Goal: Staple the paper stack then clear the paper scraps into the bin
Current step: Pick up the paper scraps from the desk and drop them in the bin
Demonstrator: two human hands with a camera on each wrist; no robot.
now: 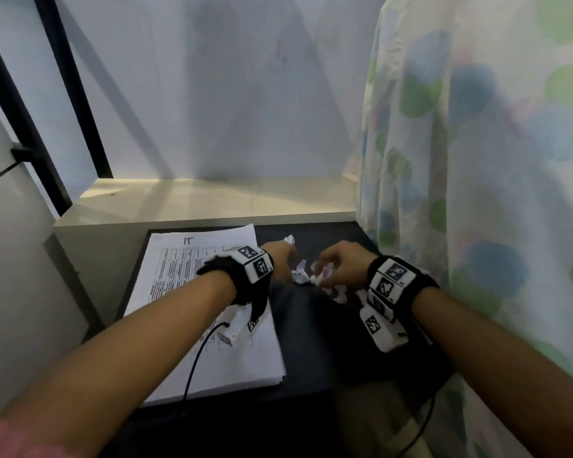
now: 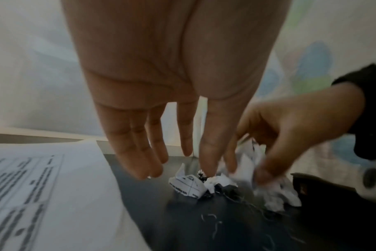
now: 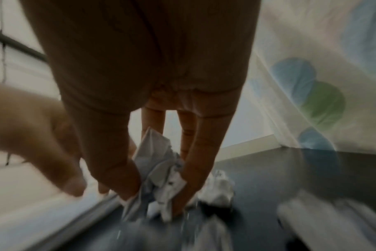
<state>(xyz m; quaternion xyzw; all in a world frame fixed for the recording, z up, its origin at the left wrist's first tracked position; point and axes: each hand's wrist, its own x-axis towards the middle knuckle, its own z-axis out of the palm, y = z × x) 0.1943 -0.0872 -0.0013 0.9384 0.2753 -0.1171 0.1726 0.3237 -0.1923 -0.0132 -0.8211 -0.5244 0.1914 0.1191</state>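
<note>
- crumpled white paper scraps [image 2: 188,186] heaped on dark matte tabletop [image 1: 308,338], just right of flat printed paper stack [image 1: 212,325]
- right hand [image 3: 140,84] pinching one creased scrap [image 3: 161,169]
- left hand [image 2: 161,76] spread, fingers straight above the heap

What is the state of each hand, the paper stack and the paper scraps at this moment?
left hand: open, fingers straight, above the scraps.
right hand: pinches a crumpled scrap.
paper stack: flat on the dark table.
paper scraps: crumpled, lying on the table.
bin: not seen.
</note>
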